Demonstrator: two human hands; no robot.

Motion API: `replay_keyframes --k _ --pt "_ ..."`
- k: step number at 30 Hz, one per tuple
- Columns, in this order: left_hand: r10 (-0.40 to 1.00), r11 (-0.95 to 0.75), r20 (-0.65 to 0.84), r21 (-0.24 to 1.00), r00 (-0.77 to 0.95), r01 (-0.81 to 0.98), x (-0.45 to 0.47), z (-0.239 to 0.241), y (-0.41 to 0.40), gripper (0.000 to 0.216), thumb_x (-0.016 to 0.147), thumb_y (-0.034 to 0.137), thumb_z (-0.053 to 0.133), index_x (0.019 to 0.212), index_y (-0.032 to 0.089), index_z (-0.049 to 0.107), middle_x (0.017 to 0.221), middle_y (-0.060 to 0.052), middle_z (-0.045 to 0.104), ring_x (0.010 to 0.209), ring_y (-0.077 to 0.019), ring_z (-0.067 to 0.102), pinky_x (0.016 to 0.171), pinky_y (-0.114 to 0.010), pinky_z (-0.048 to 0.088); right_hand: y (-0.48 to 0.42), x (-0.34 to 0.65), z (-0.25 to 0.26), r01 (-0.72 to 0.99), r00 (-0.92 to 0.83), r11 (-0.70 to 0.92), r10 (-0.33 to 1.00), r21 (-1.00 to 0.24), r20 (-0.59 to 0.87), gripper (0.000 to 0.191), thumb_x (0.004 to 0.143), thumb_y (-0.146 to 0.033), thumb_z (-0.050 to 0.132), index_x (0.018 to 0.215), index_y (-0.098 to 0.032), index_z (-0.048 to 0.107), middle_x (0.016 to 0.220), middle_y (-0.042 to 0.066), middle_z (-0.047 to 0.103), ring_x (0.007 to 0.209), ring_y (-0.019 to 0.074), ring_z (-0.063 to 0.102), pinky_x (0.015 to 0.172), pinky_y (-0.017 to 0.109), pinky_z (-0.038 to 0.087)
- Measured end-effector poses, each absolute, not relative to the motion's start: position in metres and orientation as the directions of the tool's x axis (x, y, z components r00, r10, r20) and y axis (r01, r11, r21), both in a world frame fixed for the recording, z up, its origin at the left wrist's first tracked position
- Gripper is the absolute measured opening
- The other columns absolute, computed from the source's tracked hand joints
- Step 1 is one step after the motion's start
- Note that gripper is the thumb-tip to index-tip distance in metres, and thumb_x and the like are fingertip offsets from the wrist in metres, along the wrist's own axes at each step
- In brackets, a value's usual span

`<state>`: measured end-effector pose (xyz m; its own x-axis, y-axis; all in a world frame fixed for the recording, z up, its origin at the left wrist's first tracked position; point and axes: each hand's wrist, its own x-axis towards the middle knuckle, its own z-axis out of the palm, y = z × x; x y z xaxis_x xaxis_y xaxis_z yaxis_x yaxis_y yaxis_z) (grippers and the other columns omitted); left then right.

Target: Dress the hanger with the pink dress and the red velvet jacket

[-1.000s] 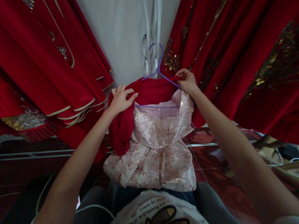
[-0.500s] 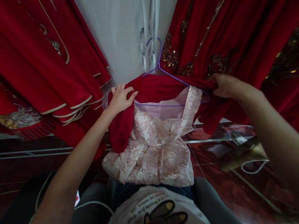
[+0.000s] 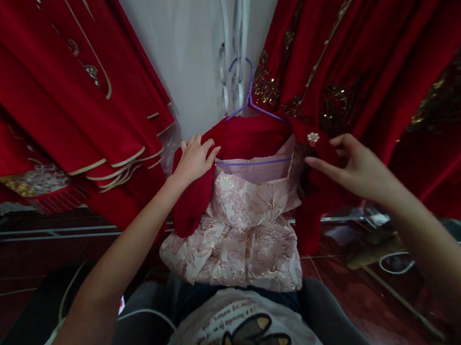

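Observation:
A pink and gold brocade dress (image 3: 242, 232) hangs on a purple wire hanger (image 3: 248, 109) in front of me. A red jacket (image 3: 251, 136) is draped over the same hanger, around the dress's shoulders. My left hand (image 3: 193, 160) grips the jacket's left shoulder and its hanging red sleeve. My right hand (image 3: 351, 166) pinches the jacket's right front edge, just below a small flower-shaped button (image 3: 313, 137).
Red velvet garments with gold trim hang at the left (image 3: 58, 104) and with gold embroidery at the right (image 3: 368, 66). A white wall (image 3: 185, 49) is behind. Dark red floor tiles (image 3: 35, 263), cables and wooden sticks (image 3: 397, 297) lie below at the right.
My right hand let go of the hanger's right end, swung out to the right with the red fabric, then came back to pinch the jacket's right front edge. The left hand stayed.

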<state>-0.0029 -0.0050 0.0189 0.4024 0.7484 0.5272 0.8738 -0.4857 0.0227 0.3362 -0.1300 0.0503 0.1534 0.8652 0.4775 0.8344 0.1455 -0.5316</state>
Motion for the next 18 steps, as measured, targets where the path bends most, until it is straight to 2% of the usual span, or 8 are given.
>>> replay_keyframes --k 1,4,7,10,13,16,18 --pt "0.754 -0.476 0.524 0.019 0.397 0.879 -0.002 0.019 -0.007 0.040 0.099 0.045 0.032 0.106 0.018 0.061 0.109 -0.015 0.055 0.108 -0.0326 0.052 0.092 -0.047 0.037 -0.131 0.325 0.044 0.841 0.151 0.158 0.850 -0.518 0.504 0.045 0.072 -0.052 0.069 0.099 -0.023 0.047 0.088 0.006 0.065 0.071 0.0212 0.062 0.063 0.033 0.048" --pt "0.762 -0.450 0.519 -0.004 0.386 0.893 -0.002 0.020 -0.011 0.041 0.099 0.045 0.031 0.106 0.018 0.061 0.110 -0.016 0.055 0.110 -0.0332 0.052 0.093 -0.048 0.038 -0.121 0.305 0.024 0.865 0.094 0.225 0.806 -0.450 0.584 0.057 0.068 -0.035 0.069 0.115 -0.019 0.042 0.102 0.012 0.060 0.084 0.0245 0.062 0.069 0.036 0.051" --pt "0.747 -0.459 0.518 -0.053 0.417 0.887 -0.007 0.020 -0.010 0.040 0.098 0.045 0.034 0.109 0.018 0.060 0.109 -0.015 0.055 0.107 -0.0325 0.053 0.091 -0.047 0.039 -0.103 0.307 0.009 0.854 0.072 0.257 0.803 -0.453 0.592 0.057 0.068 -0.022 0.060 0.120 -0.018 0.038 0.103 0.012 0.058 0.089 0.0247 0.062 0.074 0.036 0.051" --pt "0.715 -0.499 0.516 -0.097 0.472 0.861 -0.012 0.019 -0.007 0.038 0.095 0.047 0.042 0.114 0.018 0.058 0.110 -0.015 0.054 0.106 -0.0318 0.053 0.089 -0.044 0.041 -0.086 0.316 -0.004 0.793 0.213 0.239 0.753 -0.561 0.622 0.041 0.070 -0.017 0.051 0.109 -0.020 0.041 0.096 0.010 0.060 0.085 0.0235 0.062 0.076 0.037 0.050" --pt "0.705 -0.519 0.501 -0.116 0.501 0.847 -0.012 0.018 -0.006 0.037 0.095 0.044 0.043 0.115 0.017 0.057 0.108 -0.015 0.054 0.103 -0.0310 0.054 0.090 -0.044 0.042 -0.067 0.313 -0.018 0.628 0.301 0.287 0.768 -0.724 0.565 0.033 0.069 -0.018 0.049 0.101 -0.023 0.041 0.093 0.007 0.061 0.084 0.0213 0.062 0.078 0.037 0.049" --pt "0.710 -0.539 0.475 -0.110 0.520 0.835 -0.008 0.016 -0.006 0.035 0.096 0.041 0.040 0.115 0.016 0.056 0.109 -0.015 0.055 0.102 -0.0301 0.055 0.091 -0.044 0.042 -0.051 0.277 -0.032 0.439 0.299 0.316 0.831 -0.841 0.469 0.029 0.067 -0.020 0.046 0.095 -0.024 0.039 0.086 0.003 0.060 0.076 0.0183 0.059 0.075 0.035 0.050" --pt "0.722 -0.531 0.473 -0.089 0.505 0.843 -0.007 0.016 -0.006 0.032 0.096 0.039 0.040 0.114 0.016 0.055 0.111 -0.016 0.054 0.104 -0.0307 0.054 0.092 -0.045 0.042 -0.046 0.239 -0.039 0.381 0.199 0.366 0.865 -0.849 0.461 0.025 0.066 -0.021 0.046 0.089 -0.024 0.038 0.080 0.000 0.057 0.072 0.0163 0.056 0.071 0.031 0.049"
